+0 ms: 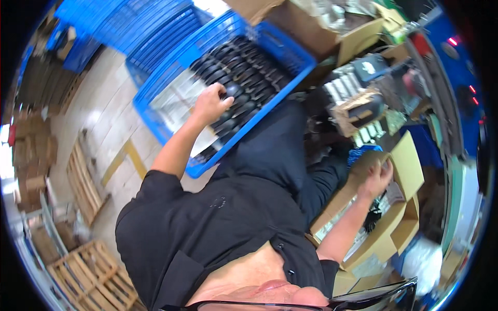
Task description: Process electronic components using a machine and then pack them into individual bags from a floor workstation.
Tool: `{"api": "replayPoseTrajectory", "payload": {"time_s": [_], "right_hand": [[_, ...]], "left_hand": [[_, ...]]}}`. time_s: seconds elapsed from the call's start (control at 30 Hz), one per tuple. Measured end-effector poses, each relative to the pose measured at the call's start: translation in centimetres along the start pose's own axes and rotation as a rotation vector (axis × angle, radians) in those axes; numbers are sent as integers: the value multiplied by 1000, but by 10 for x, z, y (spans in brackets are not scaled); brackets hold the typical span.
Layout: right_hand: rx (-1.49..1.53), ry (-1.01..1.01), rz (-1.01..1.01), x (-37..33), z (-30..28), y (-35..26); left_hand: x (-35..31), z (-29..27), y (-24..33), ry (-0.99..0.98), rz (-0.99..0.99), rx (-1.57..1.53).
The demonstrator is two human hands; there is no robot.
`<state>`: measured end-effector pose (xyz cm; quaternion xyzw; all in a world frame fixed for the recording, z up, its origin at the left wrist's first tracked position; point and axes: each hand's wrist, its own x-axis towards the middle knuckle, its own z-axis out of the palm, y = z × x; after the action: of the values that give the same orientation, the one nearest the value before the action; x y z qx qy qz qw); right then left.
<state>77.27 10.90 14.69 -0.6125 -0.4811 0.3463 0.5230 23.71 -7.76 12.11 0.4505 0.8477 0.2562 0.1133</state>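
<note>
My left hand reaches into a blue plastic crate on the left, its fingers curled and closed on one of the black round parts packed there in rows. Beside those parts lies a whitish paper sheet, partly covered by my left forearm. On the right, my right hand is over an open cardboard box, close to its far wall. The fingers of that hand look apart, slightly blurred, with nothing visible in them. Inside the box are dark pieces and pale material.
More blue crates are stacked beyond the left one. A cluttered bench holds white blocks and dark parts at the far right. Wooden pallets stand on the tiled floor at left. An open carton is beyond the crate.
</note>
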Motion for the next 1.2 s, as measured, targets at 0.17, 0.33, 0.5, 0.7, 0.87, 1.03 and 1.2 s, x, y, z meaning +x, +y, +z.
{"api": "replayPoseTrajectory", "payload": {"time_s": [0.17,0.33,0.5,0.7,0.87,1.03,1.2], "right_hand": [[-587,-73,74,27,-141,157],[-795,-385,272,-1,-131,163],[-435,-340,266,-20,-125,190],[-454,-298,209,-18,-140,200],[-21,-19,472,-21,-144,167],[-66,138,285,-32,-159,125],[-566,246,57,-40,-134,37]], "left_hand": [[-23,12,-80,-135,-118,170],[-36,32,-104,-231,-179,280],[-23,53,-103,-249,-138,321],[-27,57,-90,-141,-30,321],[-49,50,-51,-86,28,126],[-51,49,11,39,226,-95],[-58,46,95,75,524,-382]]}}
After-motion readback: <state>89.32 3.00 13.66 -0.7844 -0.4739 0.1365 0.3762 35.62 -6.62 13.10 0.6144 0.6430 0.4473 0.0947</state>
